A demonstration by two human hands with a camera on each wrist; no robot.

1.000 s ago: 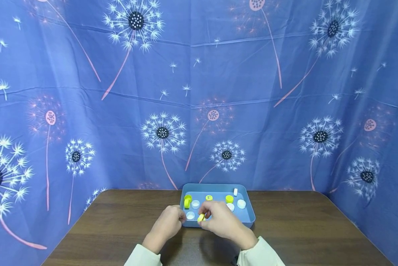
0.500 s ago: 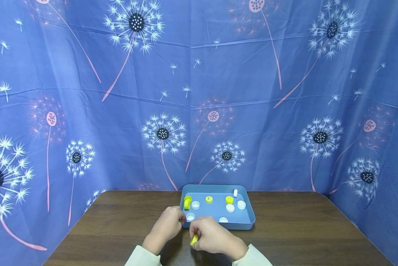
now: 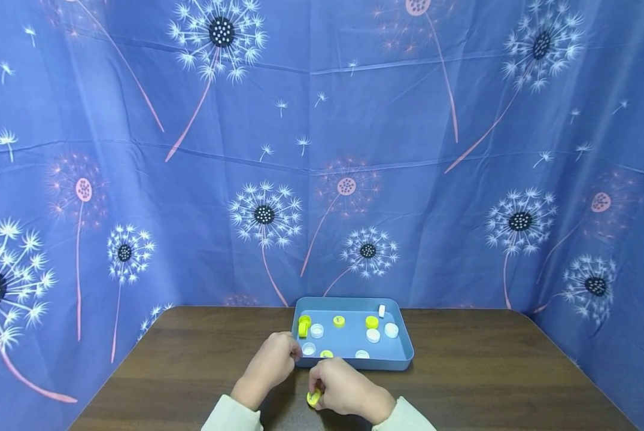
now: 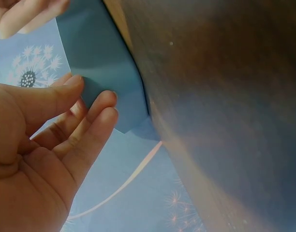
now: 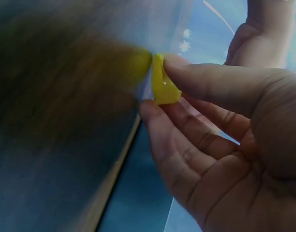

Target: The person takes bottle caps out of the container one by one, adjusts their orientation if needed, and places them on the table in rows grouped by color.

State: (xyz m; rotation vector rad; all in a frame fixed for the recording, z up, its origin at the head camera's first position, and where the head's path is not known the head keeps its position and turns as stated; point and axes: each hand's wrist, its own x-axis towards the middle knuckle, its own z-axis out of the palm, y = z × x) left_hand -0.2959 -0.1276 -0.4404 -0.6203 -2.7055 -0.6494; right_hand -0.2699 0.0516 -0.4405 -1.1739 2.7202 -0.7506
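Observation:
In the head view my left hand (image 3: 270, 365) is at the left front corner of the blue tray (image 3: 357, 364). The left wrist view has its thumb and fingers pinching the tray's wall (image 4: 107, 53) by the rim. Between thumb and fingertips, my right hand (image 3: 349, 389) holds a yellow bottle cap (image 3: 313, 398) low at the tabletop, just before the tray. Up close in the right wrist view, this cap (image 5: 165, 84) stands on edge, next to its yellow reflection in the wood. Whether it touches the table, I cannot tell.
Inside the tray lie several white caps, one (image 3: 391, 330) at the right, and several yellow caps, one (image 3: 371, 322) nearby. A small white piece (image 3: 382, 310) is by the back wall. The brown wooden table (image 3: 489, 371) meets a blue dandelion-print cloth (image 3: 435, 239) behind.
My right hand has brought the yellow cap out of the tray, toward me and down to the tabletop, turning its face up. A yellow cap inside the tray's front shows again. The left hand stays.

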